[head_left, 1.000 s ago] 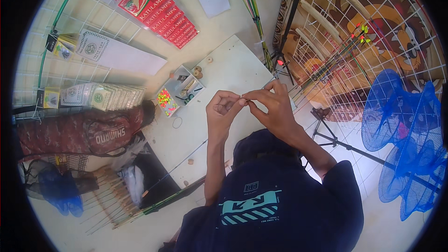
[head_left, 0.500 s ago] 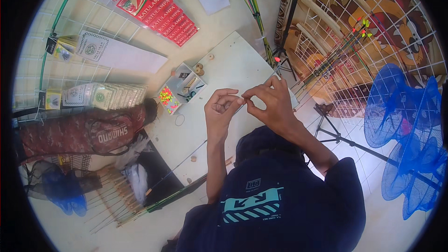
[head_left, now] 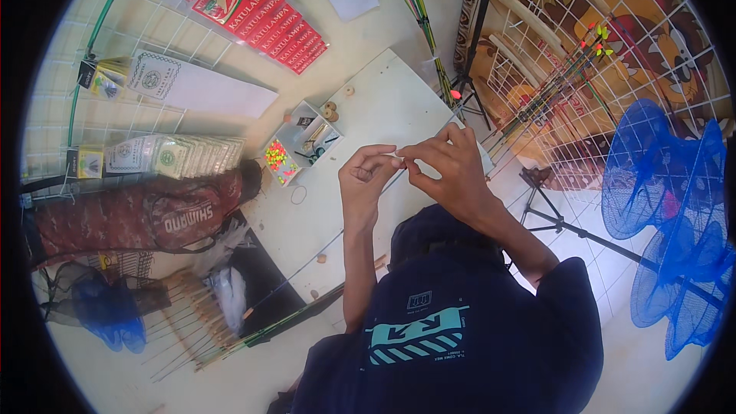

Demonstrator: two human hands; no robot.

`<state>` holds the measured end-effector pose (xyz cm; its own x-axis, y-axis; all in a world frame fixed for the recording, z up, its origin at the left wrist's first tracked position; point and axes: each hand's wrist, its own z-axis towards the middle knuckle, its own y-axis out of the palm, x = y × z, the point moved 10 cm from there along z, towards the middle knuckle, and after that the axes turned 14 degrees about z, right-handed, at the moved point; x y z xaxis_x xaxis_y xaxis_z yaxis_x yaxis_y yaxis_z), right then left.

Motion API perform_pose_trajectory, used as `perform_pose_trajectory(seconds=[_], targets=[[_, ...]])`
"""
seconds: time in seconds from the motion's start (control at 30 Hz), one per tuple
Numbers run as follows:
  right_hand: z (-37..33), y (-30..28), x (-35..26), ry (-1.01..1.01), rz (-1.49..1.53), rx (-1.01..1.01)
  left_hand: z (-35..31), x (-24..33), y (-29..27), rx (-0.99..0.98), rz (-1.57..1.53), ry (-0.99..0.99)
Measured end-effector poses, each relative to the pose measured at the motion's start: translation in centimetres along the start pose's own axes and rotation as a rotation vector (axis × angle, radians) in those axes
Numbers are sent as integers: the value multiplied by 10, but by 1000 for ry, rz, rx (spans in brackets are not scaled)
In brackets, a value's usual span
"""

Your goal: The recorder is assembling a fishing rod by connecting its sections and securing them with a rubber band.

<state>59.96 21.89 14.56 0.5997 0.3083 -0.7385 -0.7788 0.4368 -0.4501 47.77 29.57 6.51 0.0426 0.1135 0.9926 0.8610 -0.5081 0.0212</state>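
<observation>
Both hands meet over the white table, fingertips close together. My left hand (head_left: 368,179) is pinched, thumb against index finger, at the upper end of a thin rod (head_left: 295,272). That rod slants up from the lower left and passes behind my left forearm. My right hand (head_left: 447,165) pinches too, its thumb and index finger almost touching the left fingertips. Something small and pale shows between the fingertips, too fine to name. A loop of thin line (head_left: 298,195) lies on the table left of my hands.
A white divided box (head_left: 326,152) holds bright floats (head_left: 276,159) and small tools. Wooden spools (head_left: 330,110) stand beside it. Bundled rods (head_left: 429,54) lean at the far edge. A camouflage bag (head_left: 138,211) lies left; blue nets (head_left: 644,176) hang right.
The whole view has shifted slightly. My hands stay pinched together in nearly the same pose, with only a small movement of the right fingers.
</observation>
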Motion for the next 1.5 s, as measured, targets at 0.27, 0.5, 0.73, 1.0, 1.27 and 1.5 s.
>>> perform_pose_trajectory(seconds=[0.27, 0.5, 0.73, 1.0, 1.27, 1.5], targets=[[0, -4, -5, -16, -17, 11, -2, 10, 3, 14, 48, 18], [-1, -4, -7, -26, -17, 8, -3, 13, 5, 0, 92, 33], [-2, -8, -2, 33, 46, 74, -2, 8, 7, 7, 38, -5], [-7, -8, -3, 0, 10, 153, -2, 6, 7, 5, 10, 2], [-10, -13, -1, 87, 86, 217, -4, 5, 8, -18, -9, 16], [-12, -14, 4, 98, 133, 262, -3, 7, 9, -36, -16, 26]])
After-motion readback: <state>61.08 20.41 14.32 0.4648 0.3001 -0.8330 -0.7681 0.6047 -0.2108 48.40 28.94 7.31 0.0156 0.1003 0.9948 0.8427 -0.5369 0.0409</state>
